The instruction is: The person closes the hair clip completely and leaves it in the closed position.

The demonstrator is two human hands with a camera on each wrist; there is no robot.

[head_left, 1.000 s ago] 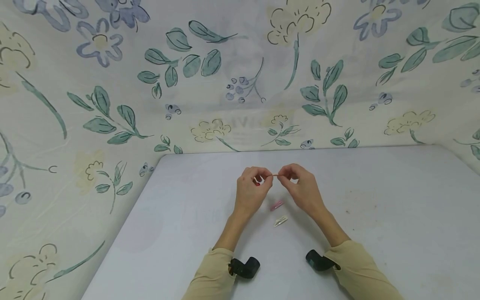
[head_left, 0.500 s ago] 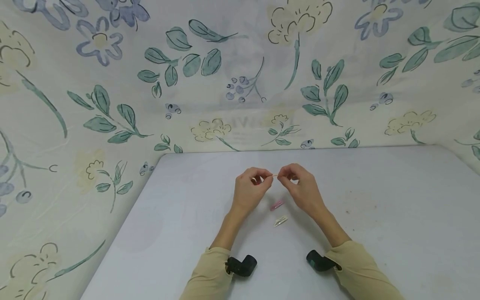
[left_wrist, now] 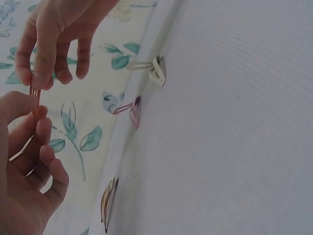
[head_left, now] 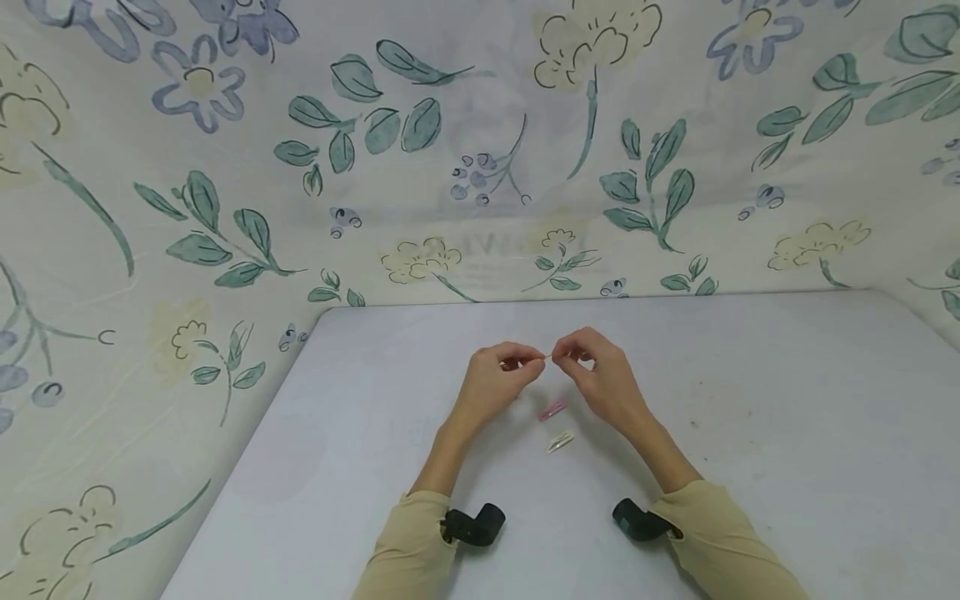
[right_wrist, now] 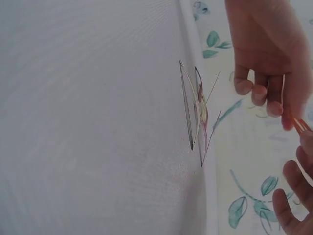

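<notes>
In the head view, my left hand [head_left: 491, 379] and right hand [head_left: 600, 375] meet above the table with fingertips close together. A thin orange snap hair clip [left_wrist: 35, 93] spans the gap, one end pinched by each hand's thumb and forefinger. The left wrist view has my left hand [left_wrist: 24, 161] below and the right hand [left_wrist: 56, 29] above; the left hand's other fingers are loosely bent. On the table between my forearms lie a pink hair clip [head_left: 553, 409] and a white hair clip [head_left: 560, 442]. A brownish clip [left_wrist: 108, 204] also lies there, mostly hidden behind my left hand in the head view.
The white tabletop [head_left: 787, 417] extends around both arms, with a few tiny dark specks to the right. A flower-patterned cloth [head_left: 480, 150] hangs behind it and along the left side. Black wrist cameras [head_left: 474, 525] sit at both sleeve cuffs.
My left hand has tilted and sunk slightly, its wrist shifting left and the held hair clip dipping with it. The right hand barely moves, and the clips on the table stay put.
</notes>
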